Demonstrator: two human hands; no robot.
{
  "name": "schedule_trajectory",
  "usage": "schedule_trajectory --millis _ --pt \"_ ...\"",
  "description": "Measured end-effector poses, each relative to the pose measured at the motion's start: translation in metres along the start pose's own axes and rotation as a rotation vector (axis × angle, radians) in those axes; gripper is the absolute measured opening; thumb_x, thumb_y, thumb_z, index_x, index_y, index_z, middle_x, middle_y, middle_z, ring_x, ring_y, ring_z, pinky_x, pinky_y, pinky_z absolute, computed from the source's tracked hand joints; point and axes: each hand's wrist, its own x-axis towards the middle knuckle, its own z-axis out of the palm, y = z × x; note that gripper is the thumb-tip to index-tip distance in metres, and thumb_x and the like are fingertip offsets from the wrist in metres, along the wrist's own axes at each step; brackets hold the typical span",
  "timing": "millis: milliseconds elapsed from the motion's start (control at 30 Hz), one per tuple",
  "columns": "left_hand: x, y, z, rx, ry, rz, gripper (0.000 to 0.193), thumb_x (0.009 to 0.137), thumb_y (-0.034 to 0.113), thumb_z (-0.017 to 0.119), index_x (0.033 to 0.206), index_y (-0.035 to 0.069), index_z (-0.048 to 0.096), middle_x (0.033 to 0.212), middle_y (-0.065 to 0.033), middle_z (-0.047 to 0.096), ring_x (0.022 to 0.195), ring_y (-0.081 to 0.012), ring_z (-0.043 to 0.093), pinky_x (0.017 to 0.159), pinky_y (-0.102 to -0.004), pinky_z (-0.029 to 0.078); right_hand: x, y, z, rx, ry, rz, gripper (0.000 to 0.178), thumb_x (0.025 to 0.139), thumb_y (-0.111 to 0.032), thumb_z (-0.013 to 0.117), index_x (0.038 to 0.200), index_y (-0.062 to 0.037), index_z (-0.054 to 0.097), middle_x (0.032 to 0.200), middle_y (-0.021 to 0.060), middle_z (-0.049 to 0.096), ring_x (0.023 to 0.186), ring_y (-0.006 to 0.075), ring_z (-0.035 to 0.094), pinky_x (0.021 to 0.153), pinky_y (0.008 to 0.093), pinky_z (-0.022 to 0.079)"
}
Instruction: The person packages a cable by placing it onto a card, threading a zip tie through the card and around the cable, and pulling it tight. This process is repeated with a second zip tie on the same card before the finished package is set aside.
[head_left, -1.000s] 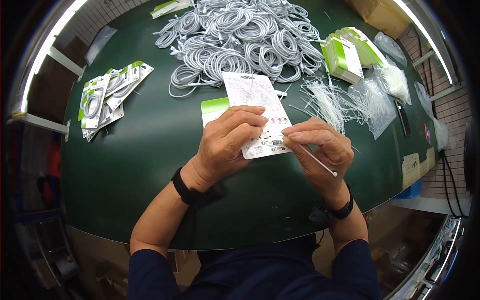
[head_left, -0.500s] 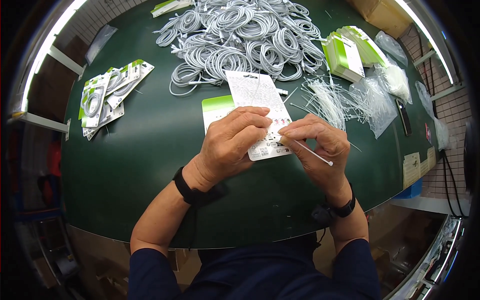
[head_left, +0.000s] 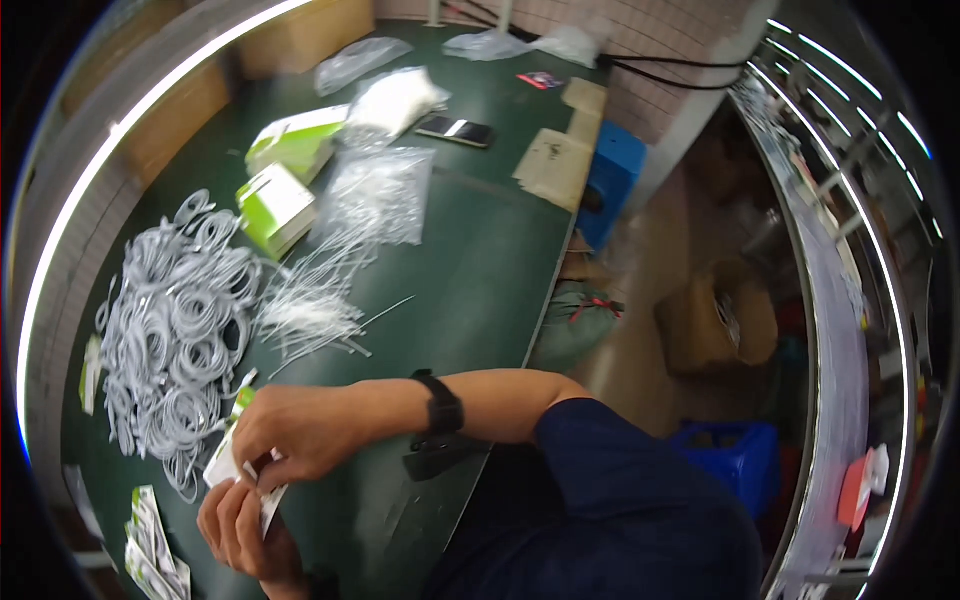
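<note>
Worktop (head_left: pixel 465 300) is stretching to its mid-frame edge.
Left-hand fingers (head_left: pixel 224 517) are gripping a white card (head_left: pixel 221 463); right-hand fingers' (head_left: pixel 254 440) hold is looking unclear.

Glowed White Along Both Flanks

Took in a dark green table (head_left: pixel 490 235) reaching from the centre toward twelve o'clock, a tiled wall (head_left: pixel 690 30) at one and a pale post (head_left: pixel 705 122) at two. Caught light strips (head_left: pixel 117 131) arcing from nine to eleven and from two to four, plus a brownish floor (head_left: pixel 660 240) and a long bench (head_left: pixel 842 310) around three.
</note>
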Motion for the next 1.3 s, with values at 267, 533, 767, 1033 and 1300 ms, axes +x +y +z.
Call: schedule_trajectory --millis 267,533,767,1033,1300 --pt "0.005 0.011 0.015 -0.728 -0.051 -0.633 0.013 0.096 0.008 0.066 0.104 -0.001 0.061 0.109 -0.0115 0.066 0.100 -0.0223 0.064 0.089 -0.0348 0.053 -0.001 -0.021 -0.024 -0.011 0.125 0.053 0.012 0.071 -0.006 0.076 0.080 0.0004 0.073 0.071 0.0129 0.069 0.065 0.0278 0.067 0.063 0.0356 0.052" --pt "0.034 0.040 0.005 -0.515 -0.106 -0.582 0.017 0.095 0.007 0.061 0.097 0.003 0.077 0.086 -0.0114 0.069 0.084 -0.0263 0.065 0.081 -0.0389 0.050 -0.002 0.009 -0.030 0.348 -0.034 0.318 0.019 0.071 -0.007 0.080 0.087 0.0028 0.078 0.080 0.0092 0.076 0.066 0.0124 0.066 0.058 0.0283 0.051" --pt "0.040 0.040 0.009 -0.490 -0.161 -0.610 0.016 0.094 0.011 0.064 0.096 0.003 0.077 0.086 -0.0122 0.069 0.081 -0.0271 0.065 0.077 -0.0408 0.050 -0.004 0.018 -0.026 0.581 0.140 0.492 0.016 0.070 -0.004 0.083 0.081 0.0048 0.075 0.072 0.0071 0.071 0.063 0.0128 0.064 0.054 0.0264 0.048" --pt "0.028 0.031 0.013 -0.475 -0.127 -0.658 0.017 0.094 0.015 0.065 0.095 0.001 0.075 0.086 -0.0141 0.068 0.077 -0.0279 0.064 0.073 -0.0416 0.050 -0.007 0.033 -0.023 0.717 0.021 0.514 0.018 0.072 -0.006 0.086 0.078 0.0041 0.073 0.069 0.0068 0.069 0.060 0.0118 0.062 0.052 0.0249 0.047" --pt "0.025 0.030 0.015 -0.400 -0.133 -0.633 0.020 0.094 0.018 0.064 0.094 0.000 0.074 0.084 -0.0149 0.068 0.076 -0.0270 0.064 0.071 -0.0421 0.049 -0.009 0.045 -0.018 0.775 0.006 0.564 0.020 0.072 -0.006 0.088 0.082 0.0041 0.073 0.071 0.0073 0.069 0.062 0.0125 0.063 0.052 0.0250 0.048"
